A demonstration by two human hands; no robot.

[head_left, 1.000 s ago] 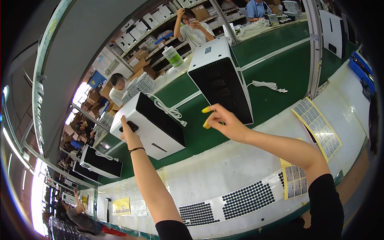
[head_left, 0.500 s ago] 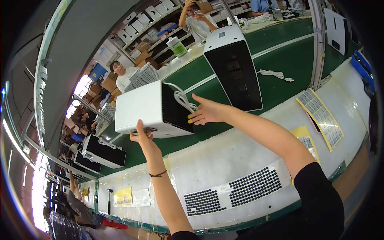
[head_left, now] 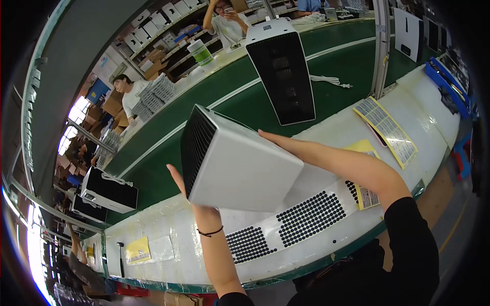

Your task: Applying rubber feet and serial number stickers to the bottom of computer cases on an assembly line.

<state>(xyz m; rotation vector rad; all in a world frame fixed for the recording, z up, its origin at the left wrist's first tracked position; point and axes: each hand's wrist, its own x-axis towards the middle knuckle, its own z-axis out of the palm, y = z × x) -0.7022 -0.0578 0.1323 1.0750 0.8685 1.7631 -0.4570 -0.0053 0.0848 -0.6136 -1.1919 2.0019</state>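
A white boxy appliance with a black slatted side is tilted in front of me, above the padded bench edge. My left hand is at its lower left corner, thumb stretched up along the black side and the other fingers hidden under or behind the box. On the far right side, my right hand presses against the casing, most of its fingers out of sight behind it. Below the box lie sheets of round black stickers on the white padding.
A tall black-and-white appliance stands on the green belt, its coiled white cord beside it. More units stand at the left. Label sheets, a small hammer and a blue tray lie along the bench. People stand beyond.
The box has come nearer and turned, its black slatted side swinging from right to left. My right hand has moved from open beside it onto its right side. The view has shifted.
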